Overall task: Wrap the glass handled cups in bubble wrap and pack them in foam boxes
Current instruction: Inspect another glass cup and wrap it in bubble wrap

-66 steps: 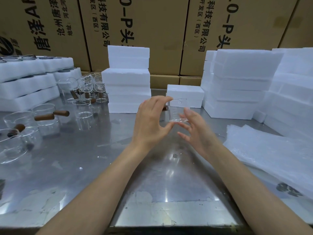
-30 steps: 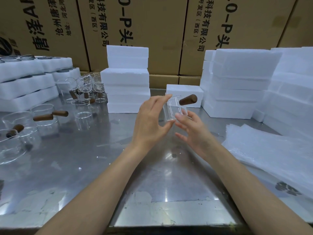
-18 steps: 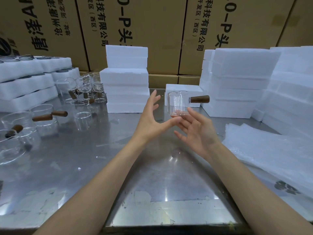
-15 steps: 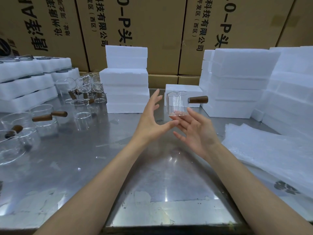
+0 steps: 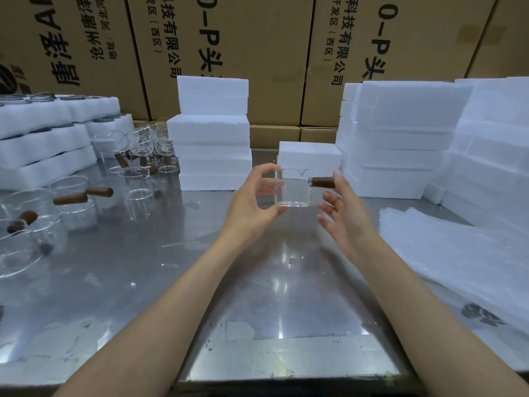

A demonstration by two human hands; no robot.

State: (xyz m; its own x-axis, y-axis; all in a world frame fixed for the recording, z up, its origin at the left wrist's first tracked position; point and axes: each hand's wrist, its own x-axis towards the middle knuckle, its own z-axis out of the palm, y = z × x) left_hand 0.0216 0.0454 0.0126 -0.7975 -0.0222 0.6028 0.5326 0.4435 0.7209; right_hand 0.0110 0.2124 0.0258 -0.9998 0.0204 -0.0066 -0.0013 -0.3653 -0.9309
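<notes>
A clear glass cup [image 5: 293, 188] with a brown wooden handle [image 5: 323, 182] is held upright above the steel table [image 5: 257, 282]. My left hand [image 5: 252, 202] grips it, fingers over the rim and thumb under the base. My right hand [image 5: 345, 213] is beside it with straight fingers, the index finger touching the handle's outer end. Sheets of bubble wrap [image 5: 463, 253] lie stacked at the right. White foam boxes [image 5: 211, 133] are stacked behind the cup.
Several more glass cups with wooden handles [image 5: 71, 202] stand at the left, with foam trays [image 5: 43, 144] behind them. Tall stacks of foam boxes [image 5: 400, 138] fill the right. One small foam box [image 5: 309, 156] sits behind the held cup. Cardboard cartons [image 5: 257, 53] form the back wall.
The cup was turned between both hands until upright with its handle pointing right. My left hand has now closed on it, and my right hand has come off its base to the handle.
</notes>
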